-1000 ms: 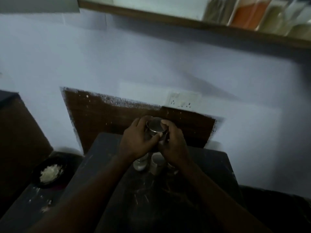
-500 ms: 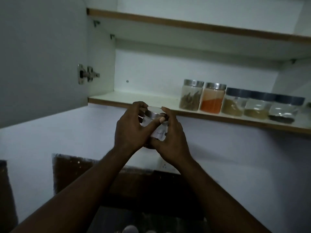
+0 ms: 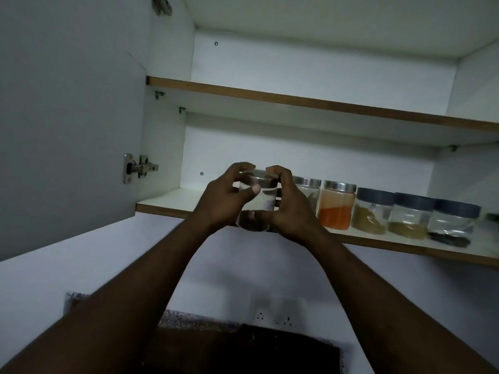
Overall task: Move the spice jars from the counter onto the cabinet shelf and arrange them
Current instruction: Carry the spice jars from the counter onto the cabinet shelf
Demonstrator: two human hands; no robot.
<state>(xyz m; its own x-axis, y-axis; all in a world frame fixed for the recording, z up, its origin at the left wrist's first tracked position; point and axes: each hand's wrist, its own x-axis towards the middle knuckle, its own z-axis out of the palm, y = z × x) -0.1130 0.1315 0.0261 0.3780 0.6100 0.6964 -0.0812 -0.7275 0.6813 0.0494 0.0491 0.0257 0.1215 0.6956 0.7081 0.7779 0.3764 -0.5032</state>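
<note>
I hold a clear spice jar (image 3: 256, 201) with a silver lid and dark contents between both hands, at the front edge of the lower cabinet shelf (image 3: 167, 203). My left hand (image 3: 224, 198) grips its left side and my right hand (image 3: 289, 209) its right side. The jar's base hangs just below the shelf edge. On the shelf to the right stands a row of jars: a silver-lidded one (image 3: 309, 190) partly behind my right hand, an orange-powder jar (image 3: 336, 206), and three dark-lidded jars (image 3: 374, 211) (image 3: 411, 217) (image 3: 453, 225).
The cabinet door (image 3: 67, 125) stands open at the left, with a hinge (image 3: 137, 167). An upper shelf (image 3: 297, 99) runs above. A wall socket (image 3: 275, 317) and a dark backsplash panel (image 3: 237, 344) lie below. The left part of the lower shelf is bare.
Both hands have lifted the jar from the counter up to the lower shelf's edge, and my view has tilted up into the cabinet.
</note>
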